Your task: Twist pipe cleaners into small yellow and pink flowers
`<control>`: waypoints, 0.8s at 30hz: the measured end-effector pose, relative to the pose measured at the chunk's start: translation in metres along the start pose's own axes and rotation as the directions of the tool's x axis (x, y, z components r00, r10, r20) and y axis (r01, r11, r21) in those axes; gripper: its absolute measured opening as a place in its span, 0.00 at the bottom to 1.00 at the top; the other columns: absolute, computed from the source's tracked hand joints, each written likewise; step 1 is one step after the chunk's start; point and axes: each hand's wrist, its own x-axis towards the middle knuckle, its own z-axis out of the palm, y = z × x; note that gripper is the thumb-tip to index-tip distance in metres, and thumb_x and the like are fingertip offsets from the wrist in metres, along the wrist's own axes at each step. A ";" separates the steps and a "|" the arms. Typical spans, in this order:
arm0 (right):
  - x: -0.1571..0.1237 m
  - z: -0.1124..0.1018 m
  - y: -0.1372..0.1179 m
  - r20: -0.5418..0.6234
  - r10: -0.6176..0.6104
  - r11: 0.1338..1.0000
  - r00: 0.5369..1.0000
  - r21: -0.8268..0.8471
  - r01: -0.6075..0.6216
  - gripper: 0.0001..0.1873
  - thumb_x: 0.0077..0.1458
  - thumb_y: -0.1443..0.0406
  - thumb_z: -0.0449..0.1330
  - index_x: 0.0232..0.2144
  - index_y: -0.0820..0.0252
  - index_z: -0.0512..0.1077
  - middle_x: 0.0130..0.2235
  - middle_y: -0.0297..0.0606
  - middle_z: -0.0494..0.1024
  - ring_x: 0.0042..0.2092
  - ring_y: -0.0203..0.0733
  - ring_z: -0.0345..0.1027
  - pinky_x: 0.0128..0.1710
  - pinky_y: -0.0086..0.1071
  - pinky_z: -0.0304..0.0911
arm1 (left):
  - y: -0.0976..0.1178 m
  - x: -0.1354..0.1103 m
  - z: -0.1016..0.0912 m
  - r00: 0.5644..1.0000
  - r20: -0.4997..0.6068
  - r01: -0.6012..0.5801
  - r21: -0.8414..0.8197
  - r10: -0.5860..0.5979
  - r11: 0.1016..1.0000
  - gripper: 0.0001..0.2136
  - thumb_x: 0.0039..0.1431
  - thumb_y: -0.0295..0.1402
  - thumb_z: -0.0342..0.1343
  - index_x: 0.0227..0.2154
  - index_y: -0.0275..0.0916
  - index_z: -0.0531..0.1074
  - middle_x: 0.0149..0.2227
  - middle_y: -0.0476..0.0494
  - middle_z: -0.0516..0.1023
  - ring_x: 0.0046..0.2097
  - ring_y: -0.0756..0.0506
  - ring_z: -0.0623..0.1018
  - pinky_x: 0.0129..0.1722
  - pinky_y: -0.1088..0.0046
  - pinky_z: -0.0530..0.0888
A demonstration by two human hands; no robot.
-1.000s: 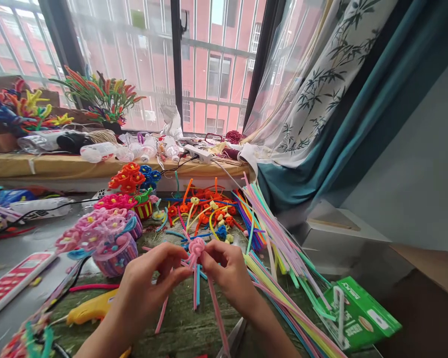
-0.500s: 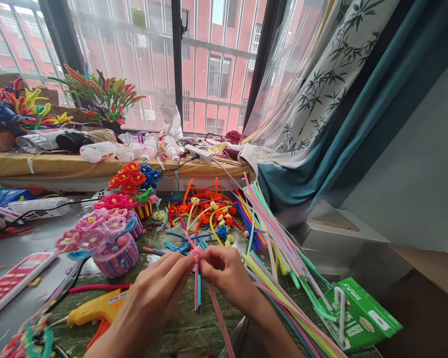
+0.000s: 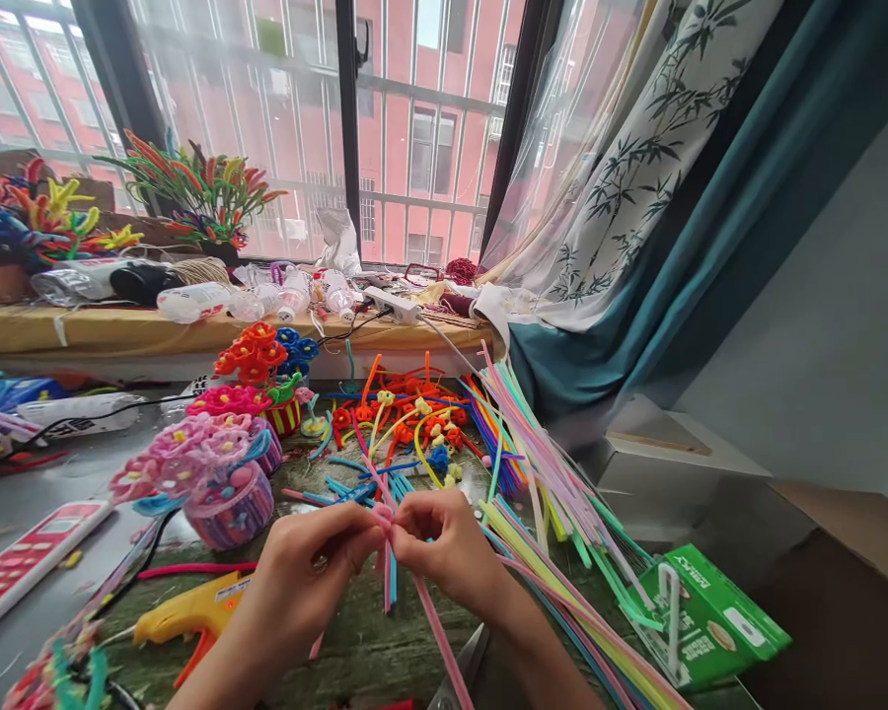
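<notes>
Both hands meet over the table around a pink pipe cleaner [image 3: 438, 631], bent into a small loop at the fingertips. My left hand [image 3: 303, 562] pinches one side of the loop between thumb and fingers. From the other side, my right hand [image 3: 444, 542] grips it, thumb against forefinger. One pink length trails down toward the table's front edge, and another end points up and away. Beneath the hands lie pink and blue pipe cleaner pieces [image 3: 390, 582]. Scissors [image 3: 463, 671] rest below the right hand, partly covered by the pink strand.
A yellow glue gun [image 3: 185, 611] lies left of my left arm. Pots of pipe cleaner flowers [image 3: 229, 503] stand behind it. Bundled pastel pipe cleaners [image 3: 555, 454] and a green box [image 3: 725, 621] are at the right. Orange flowers [image 3: 407, 404] lie toward the windowsill.
My left hand has turned, so its thumb now shows pinching the loop. The pink ball-like shape at the fingertips now looks like an open loop. My right hand has barely moved.
</notes>
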 end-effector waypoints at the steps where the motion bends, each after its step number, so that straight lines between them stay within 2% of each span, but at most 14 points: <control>1: 0.000 0.000 0.000 0.000 -0.003 1.000 1.000 0.003 0.003 0.11 0.46 0.67 0.59 0.16 0.63 0.64 0.18 0.27 0.60 0.22 0.29 0.48 0.21 0.25 0.44 | -0.002 -0.001 -0.001 0.999 0.023 0.033 -0.024 -0.033 0.999 0.13 0.61 0.34 0.52 0.21 0.37 0.71 0.17 0.55 0.65 0.20 0.54 0.62 0.18 0.81 0.58; 4: 0.000 -0.002 0.000 0.007 0.008 1.000 1.000 0.028 -0.008 0.13 0.47 0.64 0.60 0.16 0.62 0.63 0.18 0.27 0.58 0.22 0.28 0.47 0.21 0.25 0.43 | -0.007 -0.002 -0.003 0.983 0.137 0.142 -0.122 -0.125 0.982 0.15 0.61 0.37 0.49 0.22 0.36 0.70 0.18 0.54 0.63 0.21 0.53 0.61 0.18 0.80 0.58; 7: 0.001 -0.005 0.000 0.006 0.027 0.998 1.000 0.055 -0.027 0.14 0.47 0.62 0.60 0.16 0.62 0.63 0.18 0.27 0.59 0.22 0.28 0.47 0.20 0.25 0.43 | -0.009 -0.001 -0.002 0.964 0.220 0.190 -0.174 -0.150 0.966 0.16 0.62 0.39 0.47 0.22 0.36 0.69 0.18 0.53 0.64 0.21 0.52 0.62 0.19 0.80 0.59; 11: 0.001 -0.007 -0.002 0.023 0.028 0.997 0.999 0.071 -0.030 0.12 0.46 0.62 0.60 0.16 0.62 0.64 0.18 0.28 0.61 0.22 0.29 0.49 0.21 0.25 0.45 | -0.007 0.001 0.001 0.979 0.161 0.146 -0.124 -0.125 0.982 0.18 0.62 0.40 0.47 0.20 0.37 0.68 0.17 0.54 0.63 0.20 0.53 0.62 0.19 0.80 0.58; 14: 0.001 -0.008 -0.004 -0.009 0.018 0.997 1.000 0.081 -0.017 0.11 0.44 0.64 0.59 0.16 0.62 0.63 0.18 0.27 0.60 0.22 0.29 0.48 0.21 0.25 0.44 | -0.007 -0.001 0.001 0.990 0.133 0.069 -0.087 -0.057 0.994 0.16 0.64 0.39 0.46 0.25 0.37 0.71 0.18 0.54 0.66 0.21 0.52 0.65 0.20 0.80 0.61; 16: 0.001 -0.008 -0.005 -0.015 0.019 0.994 1.000 0.107 -0.017 0.11 0.44 0.64 0.59 0.16 0.62 0.63 0.18 0.26 0.59 0.22 0.28 0.47 0.21 0.25 0.44 | -0.008 -0.002 0.001 0.995 0.103 -0.001 -0.034 0.004 0.999 0.12 0.63 0.37 0.50 0.28 0.38 0.72 0.20 0.54 0.70 0.21 0.52 0.68 0.21 0.81 0.63; 20: 0.002 -0.008 -0.005 0.010 0.030 0.991 1.000 0.134 -0.031 0.13 0.45 0.62 0.60 0.16 0.62 0.64 0.18 0.26 0.59 0.22 0.29 0.48 0.21 0.26 0.44 | -0.007 -0.006 0.006 0.989 -0.054 -0.131 0.086 0.136 0.988 0.07 0.62 0.30 0.52 0.29 0.39 0.71 0.22 0.54 0.73 0.22 0.53 0.71 0.24 0.82 0.65; 22: 0.002 -0.007 -0.004 0.032 0.035 0.990 0.999 0.137 -0.039 0.14 0.45 0.61 0.60 0.16 0.61 0.63 0.18 0.27 0.59 0.22 0.29 0.48 0.21 0.26 0.44 | -0.005 -0.007 0.009 0.983 -0.100 -0.147 0.094 0.156 0.985 0.07 0.62 0.29 0.51 0.28 0.40 0.70 0.22 0.54 0.72 0.23 0.53 0.70 0.25 0.82 0.65; 24: 0.001 -0.006 -0.004 0.058 0.048 0.987 0.997 0.152 -0.056 0.15 0.45 0.61 0.61 0.16 0.61 0.62 0.18 0.27 0.58 0.22 0.29 0.48 0.21 0.26 0.44 | -0.004 -0.008 0.012 0.986 -0.112 -0.114 0.067 0.121 0.991 0.08 0.62 0.29 0.51 0.27 0.39 0.70 0.22 0.54 0.70 0.22 0.53 0.68 0.25 0.82 0.64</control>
